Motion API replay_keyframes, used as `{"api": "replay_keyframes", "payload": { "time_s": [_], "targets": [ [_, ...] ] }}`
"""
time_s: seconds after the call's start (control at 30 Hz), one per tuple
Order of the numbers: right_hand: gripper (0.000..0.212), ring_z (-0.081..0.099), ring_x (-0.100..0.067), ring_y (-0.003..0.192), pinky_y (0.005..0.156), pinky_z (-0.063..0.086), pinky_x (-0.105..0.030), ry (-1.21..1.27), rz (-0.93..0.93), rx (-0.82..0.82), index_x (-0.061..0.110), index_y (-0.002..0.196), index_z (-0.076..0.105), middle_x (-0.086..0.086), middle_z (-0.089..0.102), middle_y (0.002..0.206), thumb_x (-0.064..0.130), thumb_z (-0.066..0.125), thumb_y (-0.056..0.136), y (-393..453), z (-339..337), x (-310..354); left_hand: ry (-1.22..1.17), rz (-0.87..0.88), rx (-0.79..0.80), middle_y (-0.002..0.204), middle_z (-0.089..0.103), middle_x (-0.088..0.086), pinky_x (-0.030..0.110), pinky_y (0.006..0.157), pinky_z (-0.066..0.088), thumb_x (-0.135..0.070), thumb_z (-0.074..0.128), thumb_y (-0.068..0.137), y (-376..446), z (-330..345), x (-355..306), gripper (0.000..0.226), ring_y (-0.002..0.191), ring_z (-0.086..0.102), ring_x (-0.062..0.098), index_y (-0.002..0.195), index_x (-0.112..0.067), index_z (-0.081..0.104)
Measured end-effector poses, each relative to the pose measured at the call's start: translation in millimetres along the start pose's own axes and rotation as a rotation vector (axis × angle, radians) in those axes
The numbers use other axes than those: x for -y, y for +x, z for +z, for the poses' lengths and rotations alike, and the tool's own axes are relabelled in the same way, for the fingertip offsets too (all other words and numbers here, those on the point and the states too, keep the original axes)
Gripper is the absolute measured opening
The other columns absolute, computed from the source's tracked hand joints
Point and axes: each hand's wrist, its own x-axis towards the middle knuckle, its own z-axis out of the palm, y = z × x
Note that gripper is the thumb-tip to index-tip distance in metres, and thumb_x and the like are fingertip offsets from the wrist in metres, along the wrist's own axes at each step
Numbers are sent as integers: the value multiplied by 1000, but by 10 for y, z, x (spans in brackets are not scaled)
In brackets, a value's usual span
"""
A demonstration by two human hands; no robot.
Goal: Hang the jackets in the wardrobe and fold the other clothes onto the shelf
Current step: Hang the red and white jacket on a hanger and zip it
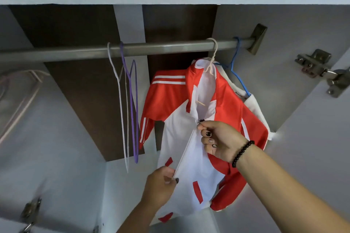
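A red-and-white jacket [191, 138] is seen hanging inside the wardrobe [246, 17], carried on a pale hanger [212, 56] whose hook is looped over the metal rail [151, 48] toward its right end. The front of the jacket is partly closed — the zip pull [199, 122] sits about mid-chest, and it is pinched between thumb and fingertips of the right hand [221, 141], whose remaining fingers are curled against the white panel. A black beaded bracelet [242, 154] is worn on that wrist. Lower down, the front edge near the hem is pinched in the grip of the left hand [161, 185], thumb on top, so that the fabric is drawn taut between the two hands.

Behind the jacket, a second, white garment [255, 108] is carried on a blue hanger [236, 66] just beside it on the rail. Further left, bare hangers are suspended from the same rail — a white one [119, 91] and a purple one [132, 100], close together. Another pale hanger [22, 96] is visible at the far left, blurred. A door hinge [320, 71] is fixed at the right side panel.
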Motion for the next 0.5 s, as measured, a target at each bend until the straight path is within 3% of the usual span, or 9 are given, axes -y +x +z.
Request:
{"api": "replay_keyframes", "payload": {
  "time_s": [0.13,0.23,0.3,0.37,0.5],
  "targets": [
    [26,27,-8,38,34,21,-17,-75,52,-36,14,70,59,6,37,51,19,50,93,126,-26,-152,-297,115,-78,101,64,-20,13,85,46,-20,60,94,327,-263,-507,19,100,63,7,99,-38,60],
    [17,29,-9,41,39,22,-17,-189,131,-71,13,77,65,4,39,52,15,54,90,187,26,-250,-433,204,-134,98,63,-20,2,75,42,-10,56,94,527,-456,-868,23,94,60,-4,101,-32,59],
    [15,33,-9,40,42,23,-19,-263,136,-121,11,87,69,4,44,52,15,55,91,176,49,-233,-458,262,-132,98,63,-19,5,75,45,-8,57,93,639,-544,-1069,24,91,60,-5,101,-30,59],
    [12,39,-10,39,42,25,-20,-276,-9,-206,8,92,68,3,51,51,13,57,90,132,36,-116,-474,289,-131,102,65,-13,15,79,49,-10,59,93,723,-599,-1226,22,93,62,0,108,-26,61],
    [19,49,-9,45,47,39,-21,-384,-544,-537,19,81,65,8,55,51,3,57,87,64,8,443,-456,364,-203,104,60,-12,3,69,42,-7,61,90,1049,-715,-1486,28,79,57,-13,115,-19,57]
  ]
}}
